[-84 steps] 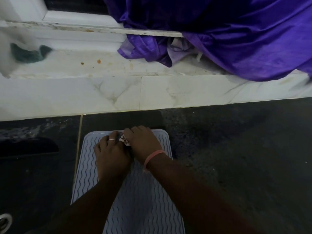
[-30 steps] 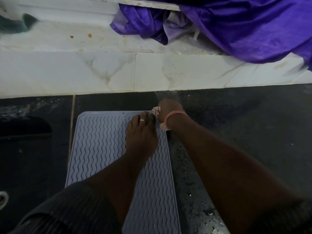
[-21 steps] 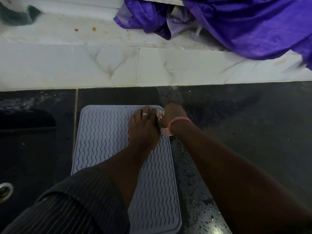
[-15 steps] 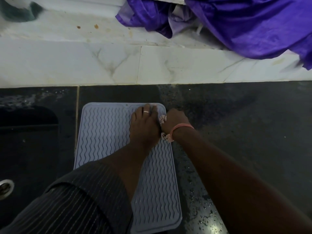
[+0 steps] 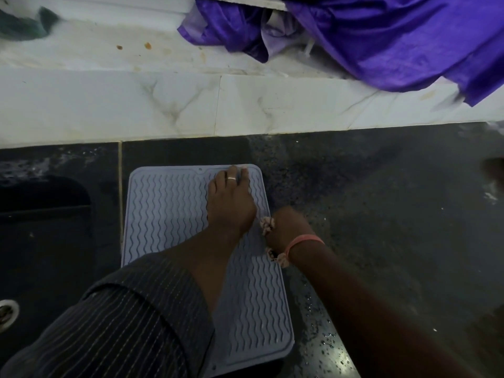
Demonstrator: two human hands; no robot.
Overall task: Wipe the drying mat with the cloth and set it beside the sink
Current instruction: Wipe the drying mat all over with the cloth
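drying mat [image 5: 174, 222] is laid flat on the dark table [image 5: 381, 214], just right of the sink [image 5: 41, 241]. left hand [image 5: 231, 203] is spread flat on the mat's far right part, fingers straight, ring seen on one finger. right hand [image 5: 286, 227] is curled round a small crumpled cloth [image 5: 266, 225] at the mat's right edge; pink band is worn on that wrist. water drops are seen on the table near the mat. purple fabric [image 5: 381, 36] is heaped on the white marble ledge [image 5: 109, 105] behind.

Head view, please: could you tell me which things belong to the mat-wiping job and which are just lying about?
Job: drying mat; cloth in right hand; left hand flat on mat; sink.

Lying about: purple fabric; green item on ledge.
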